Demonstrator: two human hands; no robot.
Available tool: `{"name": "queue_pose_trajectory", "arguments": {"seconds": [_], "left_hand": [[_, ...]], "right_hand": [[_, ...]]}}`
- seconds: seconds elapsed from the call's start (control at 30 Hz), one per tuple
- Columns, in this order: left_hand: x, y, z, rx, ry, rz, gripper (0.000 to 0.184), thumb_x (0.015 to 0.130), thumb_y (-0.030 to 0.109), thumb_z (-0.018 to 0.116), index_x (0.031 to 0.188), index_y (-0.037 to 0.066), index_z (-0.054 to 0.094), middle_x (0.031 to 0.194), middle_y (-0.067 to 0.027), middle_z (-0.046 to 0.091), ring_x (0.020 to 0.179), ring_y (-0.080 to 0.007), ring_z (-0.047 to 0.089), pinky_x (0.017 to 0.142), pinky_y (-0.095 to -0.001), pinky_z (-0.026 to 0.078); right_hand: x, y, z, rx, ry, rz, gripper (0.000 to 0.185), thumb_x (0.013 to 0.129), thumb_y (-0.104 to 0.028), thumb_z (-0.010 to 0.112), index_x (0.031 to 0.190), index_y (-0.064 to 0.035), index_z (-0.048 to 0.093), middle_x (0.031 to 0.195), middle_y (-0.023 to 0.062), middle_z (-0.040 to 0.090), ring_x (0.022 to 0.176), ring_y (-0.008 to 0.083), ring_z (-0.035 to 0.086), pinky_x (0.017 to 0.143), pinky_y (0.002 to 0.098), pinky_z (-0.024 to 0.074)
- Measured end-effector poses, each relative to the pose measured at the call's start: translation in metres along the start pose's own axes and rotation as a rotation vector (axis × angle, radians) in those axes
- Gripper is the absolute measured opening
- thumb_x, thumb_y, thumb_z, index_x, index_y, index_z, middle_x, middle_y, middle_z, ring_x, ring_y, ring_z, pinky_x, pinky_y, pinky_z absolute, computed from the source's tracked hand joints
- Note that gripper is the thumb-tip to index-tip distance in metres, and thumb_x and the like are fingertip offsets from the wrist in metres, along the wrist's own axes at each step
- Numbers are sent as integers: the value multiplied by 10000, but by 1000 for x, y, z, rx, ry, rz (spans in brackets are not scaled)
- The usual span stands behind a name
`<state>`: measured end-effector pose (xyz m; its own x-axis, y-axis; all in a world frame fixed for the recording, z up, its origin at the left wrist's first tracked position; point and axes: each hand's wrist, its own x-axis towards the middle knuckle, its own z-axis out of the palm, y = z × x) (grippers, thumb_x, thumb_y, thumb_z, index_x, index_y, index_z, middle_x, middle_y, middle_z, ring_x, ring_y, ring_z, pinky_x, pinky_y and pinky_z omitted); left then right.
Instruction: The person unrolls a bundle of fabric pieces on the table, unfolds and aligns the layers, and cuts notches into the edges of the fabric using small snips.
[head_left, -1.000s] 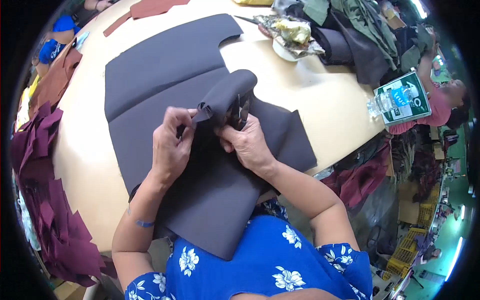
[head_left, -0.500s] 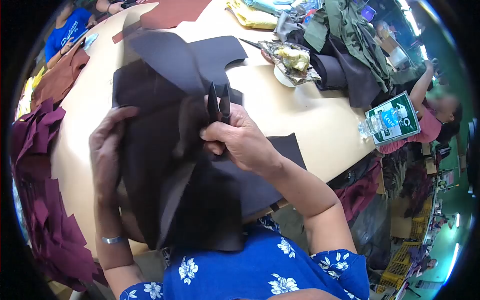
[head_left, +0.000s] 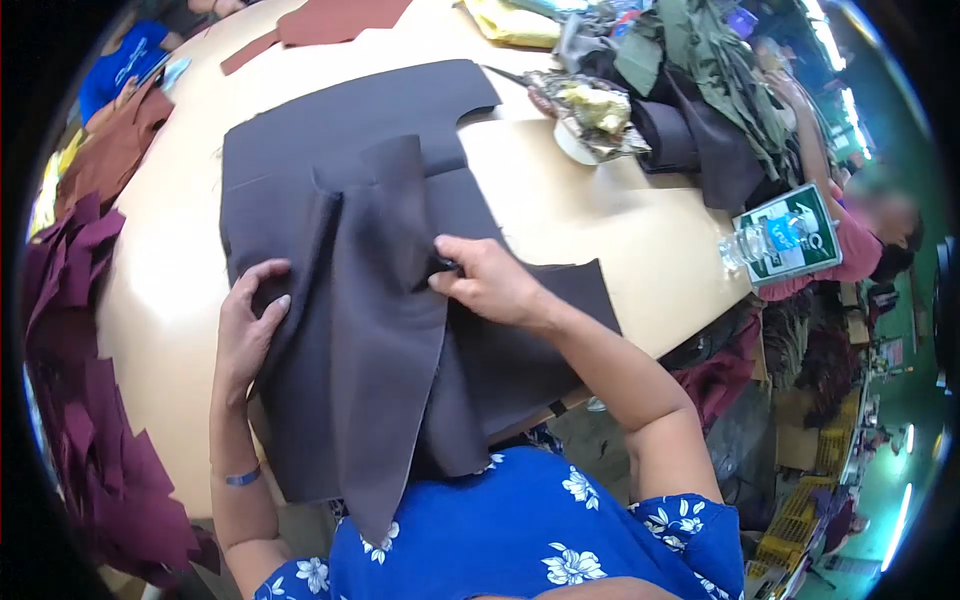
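"Where does the dark cloth [head_left: 375,340] lie?"
"Bunched on the worktop [head_left: 650,250], one corner past its near edge."
"And the grip?"
"The left hand [head_left: 243,325] has thumb and fingers parted against a fold. The right hand [head_left: 495,280] curls opposite; whether it pinches cloth can't be told."
"Handling?"
"Supporting that overhang should spare the folds dragging."

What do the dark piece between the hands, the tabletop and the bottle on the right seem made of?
The dark piece looks like matte fabric: it drapes in soft folds. The tabletop seems smooth, perhaps laminate, judging by its pale sheen. The bottle is probably clear plastic: see-through, with bright glints.
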<state>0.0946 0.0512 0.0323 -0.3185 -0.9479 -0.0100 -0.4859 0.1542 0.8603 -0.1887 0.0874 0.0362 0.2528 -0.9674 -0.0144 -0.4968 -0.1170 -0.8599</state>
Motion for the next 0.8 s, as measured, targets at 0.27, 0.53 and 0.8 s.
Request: {"name": "queue_pose_trajectory", "arguments": {"seconds": [0.27,0.53,0.8], "left_hand": [[-18,-15,-33,92,113,55,546,650,-71,496,1189,2,450,1175,-105,491,1150,-202,426,993,-281,292],[-52,-59,-153,499,290,21,633,581,-121,407,1172,91,491,1128,-125,510,1137,-226,446,972,-292,319],[-98,-102,-249,774,395,-146,544,595,-96,405,1092,69,553,1085,-138,541,1088,-257,484,964,-320,339]], "right_hand": [[14,-2,-32,-23,40,122,220,763,-43,532,975,17,536,764,106,573,705,185,530,676,312,432],[52,-43,-4,56,-80,43,64,794,-32,509,853,-9,520,639,-22,444,527,43,382,466,202,322],[130,-55,72,-7,-119,-89,157,777,-38,523,932,-16,540,699,36,498,606,124,455,547,246,368]]}}
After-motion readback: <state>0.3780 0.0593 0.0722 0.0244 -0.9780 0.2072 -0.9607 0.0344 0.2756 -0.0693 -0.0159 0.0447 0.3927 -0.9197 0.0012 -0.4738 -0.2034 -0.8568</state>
